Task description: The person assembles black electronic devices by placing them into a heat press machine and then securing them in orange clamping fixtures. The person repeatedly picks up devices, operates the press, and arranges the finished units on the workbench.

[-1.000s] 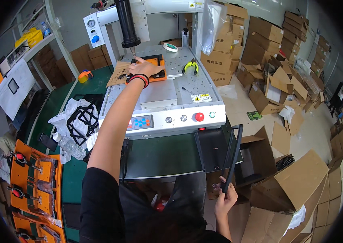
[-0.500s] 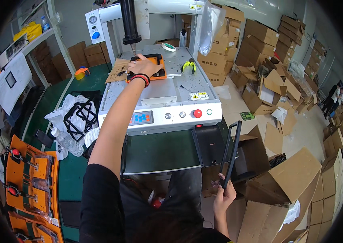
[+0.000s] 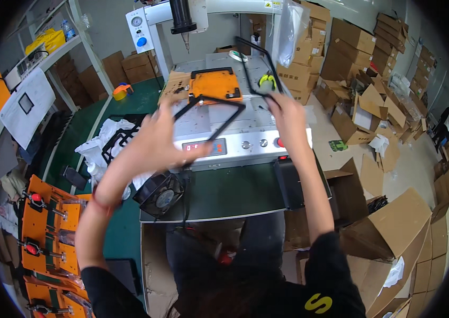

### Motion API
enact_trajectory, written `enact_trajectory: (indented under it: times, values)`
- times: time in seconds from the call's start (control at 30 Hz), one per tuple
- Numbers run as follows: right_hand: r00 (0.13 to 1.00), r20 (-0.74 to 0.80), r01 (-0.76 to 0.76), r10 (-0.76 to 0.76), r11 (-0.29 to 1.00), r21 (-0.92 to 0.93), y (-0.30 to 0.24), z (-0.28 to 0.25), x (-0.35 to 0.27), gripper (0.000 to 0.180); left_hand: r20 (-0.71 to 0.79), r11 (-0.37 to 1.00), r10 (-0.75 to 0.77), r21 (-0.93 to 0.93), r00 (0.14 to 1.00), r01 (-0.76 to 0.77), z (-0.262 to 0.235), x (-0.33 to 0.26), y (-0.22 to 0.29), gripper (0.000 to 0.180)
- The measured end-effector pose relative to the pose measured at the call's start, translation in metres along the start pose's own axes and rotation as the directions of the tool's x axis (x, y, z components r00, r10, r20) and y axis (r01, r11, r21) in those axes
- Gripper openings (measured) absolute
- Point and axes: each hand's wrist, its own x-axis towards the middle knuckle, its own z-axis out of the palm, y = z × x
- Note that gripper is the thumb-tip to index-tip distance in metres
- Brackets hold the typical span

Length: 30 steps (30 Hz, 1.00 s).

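Observation:
My left hand (image 3: 163, 135), smeared by motion, grips a thin black rectangular frame (image 3: 230, 117) by one side, tilted above the front of the machine bed. My right hand (image 3: 286, 114) pinches a second black frame (image 3: 272, 61) at its lower corner and holds it up over the bed's right side. Between and beyond the hands lies the orange fixture (image 3: 214, 84), with black strips at its edges. Above it, to the left, hangs the machine's black screwdriver head (image 3: 183, 21), its tip apart from the fixture.
Yellow-green pliers (image 3: 267, 81) and a tape roll (image 3: 238, 55) lie on the bed. A control panel (image 3: 211, 148) faces me. Left on the green bench are more black frames (image 3: 116, 143), a small fan (image 3: 162, 195) and orange clamp fixtures (image 3: 50, 233). Open cardboard boxes (image 3: 383, 228) stand right.
My left hand has come back from the orange fixture, now holding a black frame. My right hand has raised its frame from low at the right to over the bed. The view has shifted.

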Motion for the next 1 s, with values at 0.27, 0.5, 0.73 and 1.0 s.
enact_trajectory:
  times: [0.27, 0.5, 0.73, 1.0]
  values:
    - [0.904, 0.413, 0.194, -0.107, 0.966, -0.173, 0.011, 0.143, 0.041, 0.018, -0.494, 0.871, -0.401, -0.466, 0.772, 0.154, 0.005, -0.199, 0.008, 0.112]
    - [0.907, 0.382, 0.298, -0.176, 0.910, -0.289, -0.023, 0.102, 0.019, 0.020, -0.272, 0.744, -0.473, -0.632, 0.838, 0.215, 0.056, -0.232, -0.018, 0.108]
    - [0.907, 0.348, 0.362, -0.237, 0.860, -0.359, -0.018, 0.094, 0.037, 0.016, -0.249, 0.739, -0.379, -0.661, 0.891, 0.129, 0.067, -0.223, -0.024, 0.110]
    - [0.907, 0.356, 0.337, -0.227, 0.897, -0.285, -0.022, 0.088, 0.021, 0.018, -0.215, 0.720, -0.443, -0.664, 0.871, 0.202, 0.071, -0.222, -0.028, 0.110]
